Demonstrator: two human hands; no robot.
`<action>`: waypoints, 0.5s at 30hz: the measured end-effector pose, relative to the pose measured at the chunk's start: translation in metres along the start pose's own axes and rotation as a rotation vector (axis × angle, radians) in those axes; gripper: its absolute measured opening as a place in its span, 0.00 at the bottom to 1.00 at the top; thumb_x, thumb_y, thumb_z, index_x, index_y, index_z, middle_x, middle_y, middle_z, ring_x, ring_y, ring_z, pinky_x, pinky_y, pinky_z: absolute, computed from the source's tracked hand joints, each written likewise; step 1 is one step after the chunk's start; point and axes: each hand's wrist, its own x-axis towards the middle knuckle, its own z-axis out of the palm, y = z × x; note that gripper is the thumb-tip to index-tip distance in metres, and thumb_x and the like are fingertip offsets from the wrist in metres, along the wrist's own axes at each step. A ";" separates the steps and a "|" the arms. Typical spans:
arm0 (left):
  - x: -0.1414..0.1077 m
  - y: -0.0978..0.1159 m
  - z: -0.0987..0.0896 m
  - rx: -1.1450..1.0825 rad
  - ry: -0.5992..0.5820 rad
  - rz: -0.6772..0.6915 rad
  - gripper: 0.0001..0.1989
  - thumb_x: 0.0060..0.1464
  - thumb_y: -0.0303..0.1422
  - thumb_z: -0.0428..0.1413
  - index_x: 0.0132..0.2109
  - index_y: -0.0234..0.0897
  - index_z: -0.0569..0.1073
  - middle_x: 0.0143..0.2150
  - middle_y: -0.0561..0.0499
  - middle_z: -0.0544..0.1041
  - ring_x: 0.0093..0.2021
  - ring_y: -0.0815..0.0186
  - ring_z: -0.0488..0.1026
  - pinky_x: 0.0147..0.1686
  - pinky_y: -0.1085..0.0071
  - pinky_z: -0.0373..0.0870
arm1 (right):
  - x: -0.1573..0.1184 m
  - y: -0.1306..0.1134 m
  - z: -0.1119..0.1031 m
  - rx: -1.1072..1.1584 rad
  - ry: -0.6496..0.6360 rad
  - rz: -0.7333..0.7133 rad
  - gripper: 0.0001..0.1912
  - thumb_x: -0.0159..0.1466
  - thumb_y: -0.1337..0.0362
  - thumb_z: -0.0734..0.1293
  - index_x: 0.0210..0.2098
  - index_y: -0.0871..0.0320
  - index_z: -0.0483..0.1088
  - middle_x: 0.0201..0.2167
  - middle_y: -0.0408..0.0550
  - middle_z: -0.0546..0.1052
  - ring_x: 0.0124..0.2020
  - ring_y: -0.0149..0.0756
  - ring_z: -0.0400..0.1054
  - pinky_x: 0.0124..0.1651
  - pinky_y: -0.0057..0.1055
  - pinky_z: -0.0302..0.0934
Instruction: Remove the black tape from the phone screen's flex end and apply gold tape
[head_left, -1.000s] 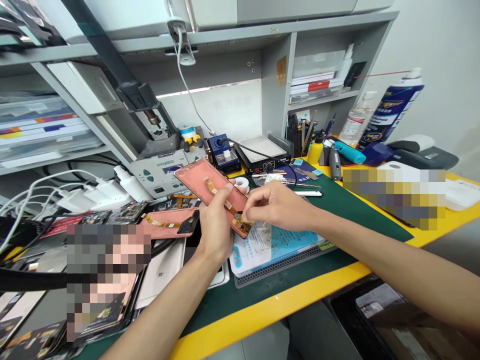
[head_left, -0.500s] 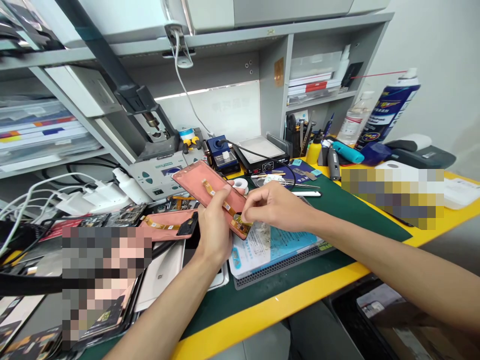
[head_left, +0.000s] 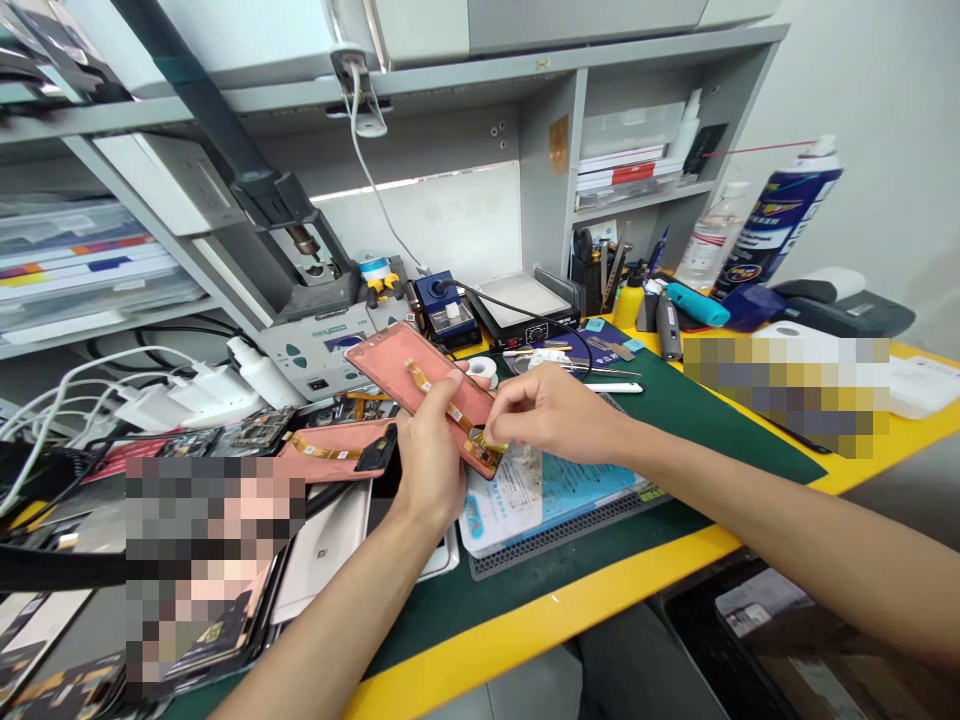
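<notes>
A copper-pink phone panel (head_left: 390,362) is held tilted above the bench by my left hand (head_left: 433,455), its thumb lying across the front. An orange flex cable runs down the panel to small parts at its lower end. My right hand (head_left: 541,412) is closed in a pinch at that lower end; what its fingertips grip is too small to name. A second pink panel with a flex cable (head_left: 322,452) lies left of my left hand. Under my hands is a blue and white sheet (head_left: 555,500) on a dark perforated plate (head_left: 525,553).
Stacked phone parts (head_left: 225,630) and a white phone cover (head_left: 322,560) lie at the left. Behind stand a soldering station (head_left: 322,350), a blue device (head_left: 448,305) and a heating plate (head_left: 525,305). Bottles and a spray can (head_left: 780,225) stand at the back right.
</notes>
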 end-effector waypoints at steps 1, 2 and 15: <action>0.000 0.000 0.000 -0.004 -0.004 0.000 0.11 0.51 0.35 0.62 0.41 0.33 0.77 0.37 0.48 0.80 0.39 0.61 0.78 0.40 0.68 0.74 | 0.000 0.000 0.000 0.001 0.000 -0.001 0.08 0.54 0.66 0.67 0.22 0.59 0.77 0.21 0.42 0.75 0.29 0.34 0.69 0.34 0.29 0.58; 0.000 0.000 0.000 -0.008 -0.007 0.003 0.11 0.51 0.35 0.62 0.41 0.34 0.77 0.37 0.48 0.80 0.39 0.61 0.78 0.40 0.68 0.74 | 0.000 0.000 0.000 0.003 0.001 -0.001 0.08 0.54 0.67 0.67 0.21 0.59 0.77 0.21 0.42 0.75 0.29 0.33 0.69 0.34 0.29 0.58; -0.001 0.000 -0.001 0.002 0.015 -0.003 0.10 0.51 0.35 0.62 0.38 0.33 0.77 0.35 0.48 0.80 0.39 0.60 0.79 0.40 0.68 0.74 | -0.002 -0.001 0.000 0.000 0.019 0.014 0.08 0.53 0.67 0.67 0.21 0.59 0.76 0.20 0.41 0.75 0.27 0.32 0.65 0.33 0.29 0.55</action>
